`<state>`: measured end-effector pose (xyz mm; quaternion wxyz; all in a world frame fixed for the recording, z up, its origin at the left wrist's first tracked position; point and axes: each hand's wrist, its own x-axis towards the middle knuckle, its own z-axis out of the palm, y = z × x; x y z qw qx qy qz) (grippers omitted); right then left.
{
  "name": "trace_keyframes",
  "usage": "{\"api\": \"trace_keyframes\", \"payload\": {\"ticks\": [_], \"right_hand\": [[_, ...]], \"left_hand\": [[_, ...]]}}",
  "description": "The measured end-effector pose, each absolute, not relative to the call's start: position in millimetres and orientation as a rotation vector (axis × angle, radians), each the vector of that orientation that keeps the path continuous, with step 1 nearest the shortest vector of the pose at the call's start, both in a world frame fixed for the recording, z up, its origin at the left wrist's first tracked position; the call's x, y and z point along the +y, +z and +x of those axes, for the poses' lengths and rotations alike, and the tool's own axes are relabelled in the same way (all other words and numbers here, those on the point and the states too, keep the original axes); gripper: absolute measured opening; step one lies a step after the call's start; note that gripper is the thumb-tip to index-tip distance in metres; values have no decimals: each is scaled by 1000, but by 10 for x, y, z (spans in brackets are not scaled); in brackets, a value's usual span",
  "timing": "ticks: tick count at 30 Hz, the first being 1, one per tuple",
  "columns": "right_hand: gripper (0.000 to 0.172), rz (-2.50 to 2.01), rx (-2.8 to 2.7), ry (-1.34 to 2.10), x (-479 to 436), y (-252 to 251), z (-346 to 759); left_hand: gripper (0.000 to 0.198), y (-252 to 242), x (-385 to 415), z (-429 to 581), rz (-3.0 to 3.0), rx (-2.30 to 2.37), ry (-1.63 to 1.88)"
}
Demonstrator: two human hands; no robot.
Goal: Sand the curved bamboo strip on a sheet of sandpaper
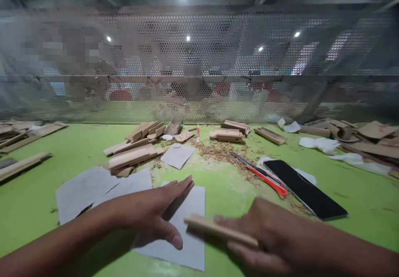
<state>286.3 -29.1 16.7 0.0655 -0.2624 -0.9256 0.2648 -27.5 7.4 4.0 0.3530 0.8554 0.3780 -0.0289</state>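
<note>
My left hand [158,212] is over a white sheet of paper [191,248] on the green table, thumb and fingers apart and nothing in its grasp. My right hand [262,235] grips a short, pale strip of wood or bamboo [218,228], pinched between thumb and fingers. The strip points left, its free end over the right edge of the sheet. Slight blur softens the right hand. Beyond the hands lies a smaller piece of paper [178,155]. Torn white paper [84,187] rests left of the sheet, partly behind my left forearm.
A red utility knife [268,179] and a black phone [305,187] lie to the right. Tan shavings [218,150] are scattered beyond the hands. Stacked curved strips [134,154] stand back left, and more pieces [229,134] back right. A perforated screen [193,61] borders the table's far edge.
</note>
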Motion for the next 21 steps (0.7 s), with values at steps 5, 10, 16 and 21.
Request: {"api": "trace_keyframes", "payload": {"ticks": [5, 10, 16, 21], "right_hand": [[32, -884, -2740, 585, -267, 136, 2838], [29, -873, -2777, 554, -322, 119, 2807], [30, -832, -2785, 730, -293, 50, 2816], [32, -1217, -2317, 640, -118, 85, 2859]], "left_hand": [[127, 17, 74, -293, 2243, 965, -68], [125, -7, 71, -309, 2254, 935, -24], [126, 28, 62, -292, 2243, 939, -56], [135, 73, -1, -234, 2193, 981, 2]]}}
